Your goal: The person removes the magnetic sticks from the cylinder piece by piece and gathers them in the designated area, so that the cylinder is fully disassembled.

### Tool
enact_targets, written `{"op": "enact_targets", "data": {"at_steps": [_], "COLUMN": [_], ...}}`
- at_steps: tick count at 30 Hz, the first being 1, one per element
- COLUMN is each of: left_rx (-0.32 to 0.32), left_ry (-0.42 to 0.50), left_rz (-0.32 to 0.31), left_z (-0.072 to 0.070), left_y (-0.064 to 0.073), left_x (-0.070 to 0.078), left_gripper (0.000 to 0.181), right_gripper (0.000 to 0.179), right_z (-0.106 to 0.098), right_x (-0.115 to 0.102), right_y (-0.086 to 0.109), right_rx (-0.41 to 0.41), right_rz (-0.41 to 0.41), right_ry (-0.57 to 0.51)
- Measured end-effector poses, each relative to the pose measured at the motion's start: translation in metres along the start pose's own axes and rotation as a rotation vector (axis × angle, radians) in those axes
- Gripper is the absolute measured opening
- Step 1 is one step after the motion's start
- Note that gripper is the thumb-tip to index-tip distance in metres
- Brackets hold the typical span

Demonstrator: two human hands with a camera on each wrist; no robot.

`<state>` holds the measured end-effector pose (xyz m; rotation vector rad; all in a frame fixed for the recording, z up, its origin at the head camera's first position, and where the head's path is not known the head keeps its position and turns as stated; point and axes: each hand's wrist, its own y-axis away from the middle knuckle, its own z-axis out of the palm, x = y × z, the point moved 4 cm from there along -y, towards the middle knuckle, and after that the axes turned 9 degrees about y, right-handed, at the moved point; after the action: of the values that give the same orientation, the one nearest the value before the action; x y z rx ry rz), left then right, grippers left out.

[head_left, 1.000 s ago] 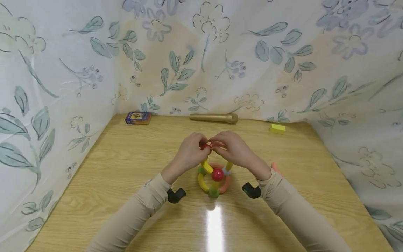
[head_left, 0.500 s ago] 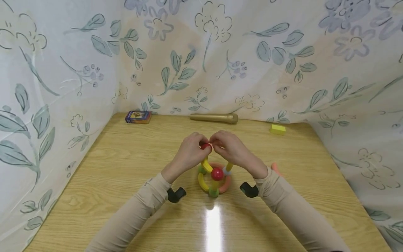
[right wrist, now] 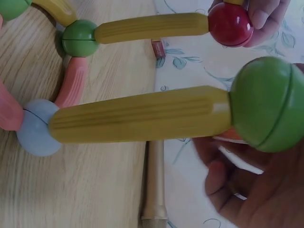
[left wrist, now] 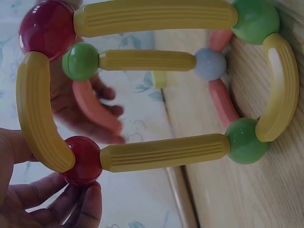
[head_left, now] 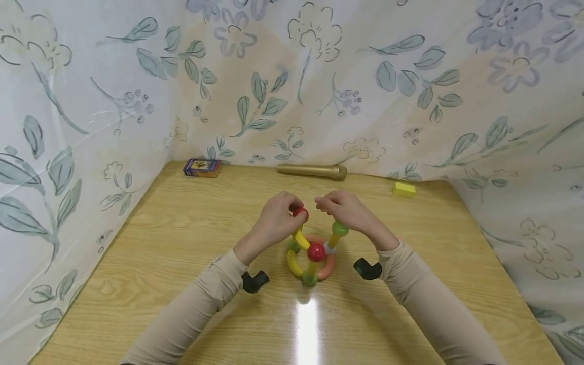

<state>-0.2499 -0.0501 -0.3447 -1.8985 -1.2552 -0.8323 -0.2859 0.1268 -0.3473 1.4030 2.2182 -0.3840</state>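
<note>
A frame of ribbed sticks and balls stands on the table, its ring base made of yellow and coral curved sticks. My left hand pinches the far-left red ball atop a yellow upright. From that ball a curved yellow stick runs to the nearer red ball. My right hand is by the green ball at the top of the right upright. Its fingers hold a curved coral stick joined to that green ball; the stick's free end is apart from the left red ball.
At the table's back lie a small purple-and-orange box, a gold microphone-shaped object and a yellow block. Black devices sit at both wrists. Floral fabric rises behind and beside the table.
My right hand has moved rightward from the red ball, opening a gap between the hands and uncovering the green ball. The left hand keeps its pinch on the red ball.
</note>
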Motion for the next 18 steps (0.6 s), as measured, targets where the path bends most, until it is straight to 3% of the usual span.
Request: {"op": "enact_targets", "data": {"at_steps": [5, 10, 13, 15, 17, 18], "left_rx": [-0.002, 0.008, 0.013, 0.012, 0.004, 0.001], "left_ry": [0.016, 0.021, 0.019, 0.017, 0.013, 0.013], "left_rz": [0.028, 0.030, 0.024, 0.023, 0.023, 0.025], "left_z": [-0.001, -0.003, -0.004, -0.004, -0.004, -0.004], "left_y": [0.001, 0.001, 0.001, 0.001, 0.000, 0.000], "left_x": [-0.002, -0.004, -0.005, -0.005, -0.005, -0.005], "left_gripper": [0.015, 0.016, 0.016, 0.016, 0.017, 0.018], "right_gripper": [0.067, 0.059, 0.053, 0.046, 0.044, 0.051], "right_z": [0.007, 0.009, 0.005, -0.001, -0.007, -0.009], "right_x": [0.008, 0.010, 0.012, 0.015, 0.020, 0.024], "right_y": [0.001, 0.001, 0.003, 0.009, 0.020, 0.027], "right_rx": [-0.159, -0.185, -0.096, 0.006, 0.111, 0.129], "right_rz": [0.141, 0.178, 0.169, 0.134, 0.061, 0.021], "right_ry": [-0.014, -0.006, -0.033, -0.098, -0.186, -0.230]}}
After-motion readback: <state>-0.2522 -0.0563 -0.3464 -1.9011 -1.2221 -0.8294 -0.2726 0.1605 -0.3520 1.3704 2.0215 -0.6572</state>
